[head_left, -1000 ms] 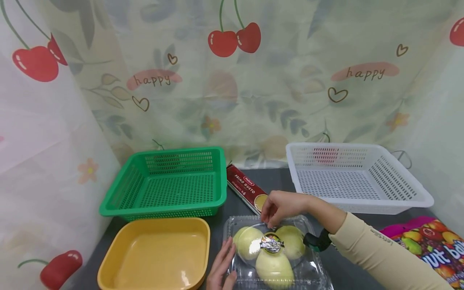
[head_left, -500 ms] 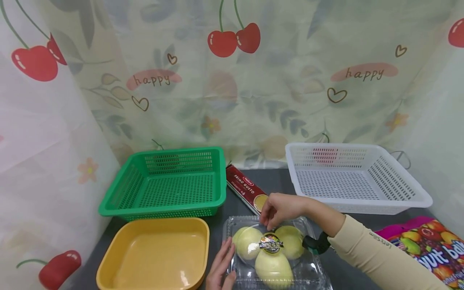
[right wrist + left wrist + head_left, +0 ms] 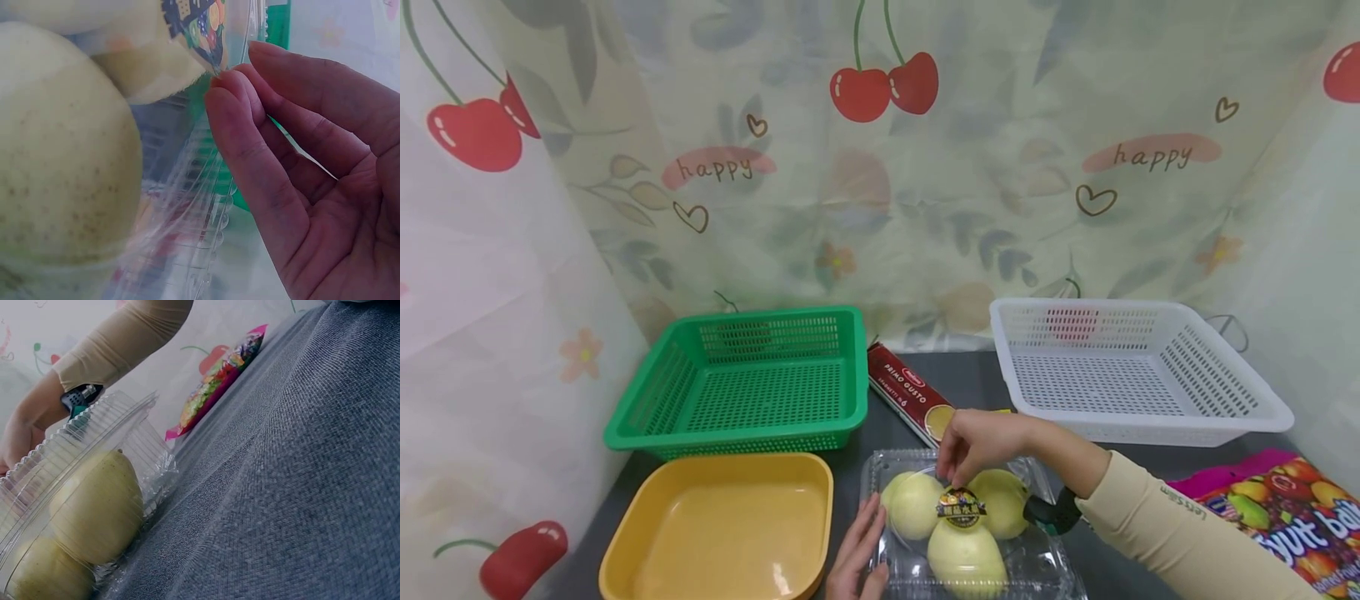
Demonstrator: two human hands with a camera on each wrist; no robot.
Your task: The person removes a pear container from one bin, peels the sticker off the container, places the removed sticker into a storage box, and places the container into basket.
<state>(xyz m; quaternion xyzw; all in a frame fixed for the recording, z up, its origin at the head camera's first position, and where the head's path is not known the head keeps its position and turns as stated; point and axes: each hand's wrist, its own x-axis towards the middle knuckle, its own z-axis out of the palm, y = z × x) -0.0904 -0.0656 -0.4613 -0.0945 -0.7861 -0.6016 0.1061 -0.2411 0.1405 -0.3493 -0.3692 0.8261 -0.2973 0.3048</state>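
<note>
A clear plastic clamshell box holds three pale yellow-green fruits that look like pears. A round dark sticker with gold and fruit pictures is on its lid. My right hand pinches the far edge of that sticker; in the right wrist view the fingertips meet the corner of the sticker. My left hand rests against the left side of the box, its fingers extended. In the left wrist view the left hand is out of sight, and the box stands on dark cloth.
A green basket and a yellow tray stand at the left. A red spaghetti box lies behind the clamshell. The white basket is at the back right, with a colourful candy bag before it.
My right fingers have moved slightly towards me, onto the sticker. Its face has tilted, so the glare is gone and its lettering shows. My left hand stays in place.
</note>
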